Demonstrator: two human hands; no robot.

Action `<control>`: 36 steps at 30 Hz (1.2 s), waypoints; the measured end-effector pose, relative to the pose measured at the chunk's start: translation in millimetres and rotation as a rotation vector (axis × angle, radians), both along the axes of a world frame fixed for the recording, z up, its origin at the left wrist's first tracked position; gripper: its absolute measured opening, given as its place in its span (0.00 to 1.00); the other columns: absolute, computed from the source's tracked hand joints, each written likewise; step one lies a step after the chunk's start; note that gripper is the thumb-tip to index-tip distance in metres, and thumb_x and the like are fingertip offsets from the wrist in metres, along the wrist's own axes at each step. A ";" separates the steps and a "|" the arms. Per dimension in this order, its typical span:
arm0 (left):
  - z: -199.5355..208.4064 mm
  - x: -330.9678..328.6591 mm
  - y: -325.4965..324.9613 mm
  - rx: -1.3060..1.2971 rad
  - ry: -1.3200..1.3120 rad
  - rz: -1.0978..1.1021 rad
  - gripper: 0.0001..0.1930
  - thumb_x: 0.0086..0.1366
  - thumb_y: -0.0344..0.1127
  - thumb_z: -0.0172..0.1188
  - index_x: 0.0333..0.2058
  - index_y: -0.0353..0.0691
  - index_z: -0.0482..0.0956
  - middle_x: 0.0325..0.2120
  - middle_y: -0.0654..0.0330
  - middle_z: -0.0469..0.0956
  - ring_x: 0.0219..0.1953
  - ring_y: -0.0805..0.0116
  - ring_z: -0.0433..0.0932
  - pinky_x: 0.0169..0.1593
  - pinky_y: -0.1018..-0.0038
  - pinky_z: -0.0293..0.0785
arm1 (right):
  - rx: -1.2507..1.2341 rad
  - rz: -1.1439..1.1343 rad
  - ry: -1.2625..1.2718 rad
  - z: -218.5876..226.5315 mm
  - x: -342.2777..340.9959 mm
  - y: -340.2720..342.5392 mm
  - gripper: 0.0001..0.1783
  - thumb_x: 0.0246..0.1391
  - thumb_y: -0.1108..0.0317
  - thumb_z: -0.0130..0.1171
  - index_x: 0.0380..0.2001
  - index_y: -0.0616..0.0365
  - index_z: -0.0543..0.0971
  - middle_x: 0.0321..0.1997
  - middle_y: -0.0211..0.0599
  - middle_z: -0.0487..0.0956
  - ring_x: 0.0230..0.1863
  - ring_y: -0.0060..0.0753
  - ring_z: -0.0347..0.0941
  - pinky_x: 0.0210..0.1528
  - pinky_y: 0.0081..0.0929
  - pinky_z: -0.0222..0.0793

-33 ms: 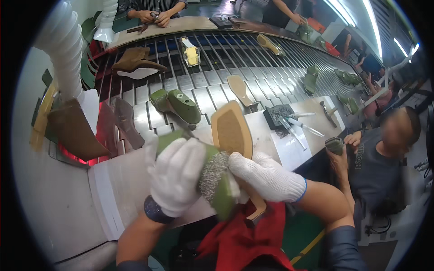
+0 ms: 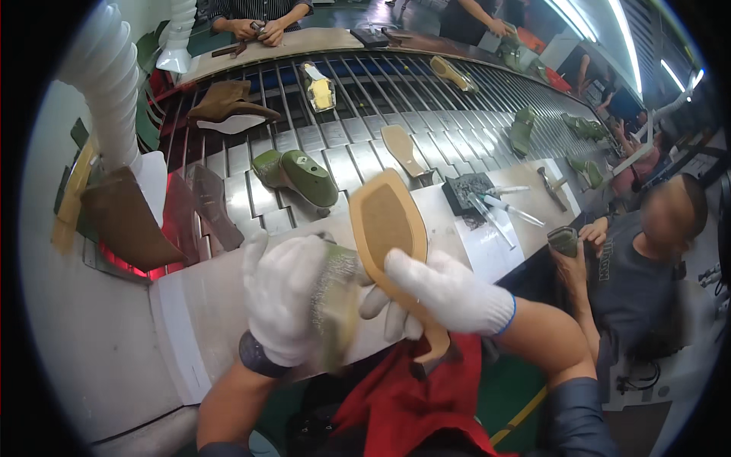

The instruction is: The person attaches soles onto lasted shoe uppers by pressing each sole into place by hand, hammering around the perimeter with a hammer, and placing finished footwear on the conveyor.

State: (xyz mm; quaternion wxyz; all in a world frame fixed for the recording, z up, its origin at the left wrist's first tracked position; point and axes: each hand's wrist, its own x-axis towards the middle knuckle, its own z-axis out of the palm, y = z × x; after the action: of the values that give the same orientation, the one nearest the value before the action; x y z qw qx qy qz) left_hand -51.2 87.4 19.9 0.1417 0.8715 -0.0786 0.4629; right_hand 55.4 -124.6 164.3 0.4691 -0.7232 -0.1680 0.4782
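Observation:
In my left hand (image 2: 285, 301), gloved in white, is a green shoe upper (image 2: 335, 301) with a rough, fuzzy underside, smeared by motion. My right hand (image 2: 449, 293), also gloved, grips a tan shoe sole (image 2: 390, 217) with a heel at its lower end. The thumb presses on the sole's face and the fingers curl behind it. The sole stands toe up, just right of the upper, with a narrow gap between their upper parts. A green shoe on a last (image 2: 308, 179) lies on the slatted metal conveyor beyond my hands.
Another tan sole (image 2: 403, 148) and a brown boot (image 2: 228, 107) rest on the conveyor (image 2: 350, 137). To the right are a black block (image 2: 466, 196), syringes (image 2: 495, 225) and a hammer (image 2: 552, 189). A white hose (image 2: 106, 76) hangs left. A co-worker (image 2: 632, 259) at right handles a green shoe piece.
The green upper has turned and shifted left, away from the sole. The sole has tilted slightly left, and more of its lower part and heel shows below my right hand.

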 end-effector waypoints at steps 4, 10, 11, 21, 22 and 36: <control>-45.5 -33.7 16.7 -0.506 0.216 -0.005 0.35 0.64 0.41 0.77 0.68 0.42 0.77 0.63 0.56 0.82 0.63 0.56 0.81 0.72 0.58 0.72 | -0.017 -0.124 -0.475 -11.0 62.8 18.7 0.31 0.72 0.45 0.55 0.57 0.66 0.79 0.42 0.46 0.88 0.29 0.31 0.85 0.28 0.25 0.77; -35.8 -23.9 28.4 -1.164 0.043 -0.157 0.34 0.62 0.35 0.80 0.64 0.34 0.77 0.58 0.52 0.83 0.58 0.59 0.84 0.64 0.62 0.80 | -0.257 -0.303 -0.779 2.0 194.8 61.3 0.43 0.71 0.33 0.56 0.62 0.68 0.79 0.45 0.50 0.86 0.35 0.39 0.88 0.33 0.35 0.84; -38.5 -25.9 31.6 -1.102 0.042 -0.172 0.34 0.62 0.35 0.80 0.64 0.34 0.77 0.58 0.53 0.83 0.58 0.60 0.84 0.64 0.62 0.80 | -0.261 -0.291 -0.779 1.3 201.8 75.4 0.43 0.71 0.33 0.56 0.62 0.68 0.79 0.45 0.50 0.86 0.35 0.39 0.88 0.33 0.35 0.84; -37.7 -33.5 38.3 -1.056 0.113 -0.203 0.35 0.63 0.41 0.81 0.65 0.37 0.76 0.57 0.55 0.83 0.57 0.60 0.83 0.63 0.62 0.80 | -1.100 0.536 -1.120 -124.0 269.1 67.6 0.28 0.51 0.56 0.67 0.51 0.64 0.89 0.53 0.59 0.88 0.56 0.58 0.87 0.61 0.45 0.82; -39.8 -33.9 39.9 -1.115 0.121 -0.220 0.35 0.64 0.40 0.81 0.65 0.37 0.76 0.57 0.55 0.83 0.57 0.60 0.83 0.63 0.62 0.80 | -1.103 0.567 -1.146 -143.2 273.1 60.9 0.28 0.50 0.55 0.67 0.49 0.65 0.89 0.52 0.60 0.89 0.55 0.59 0.87 0.61 0.45 0.82; -38.7 -27.7 49.1 -1.348 -0.114 -0.247 0.31 0.64 0.27 0.74 0.65 0.31 0.74 0.57 0.54 0.82 0.58 0.62 0.82 0.65 0.64 0.79 | 0.506 -0.650 -0.163 -90.8 65.3 41.3 0.20 0.75 0.64 0.49 0.59 0.66 0.79 0.51 0.51 0.86 0.49 0.50 0.87 0.51 0.44 0.86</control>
State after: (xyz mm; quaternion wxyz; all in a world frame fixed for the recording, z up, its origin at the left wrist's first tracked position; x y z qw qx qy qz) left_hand -79.0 136.5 -18.8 0.7002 0.5521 0.1206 0.4363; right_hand 120.7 -83.2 73.5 0.7436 -0.6360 -0.0800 0.1903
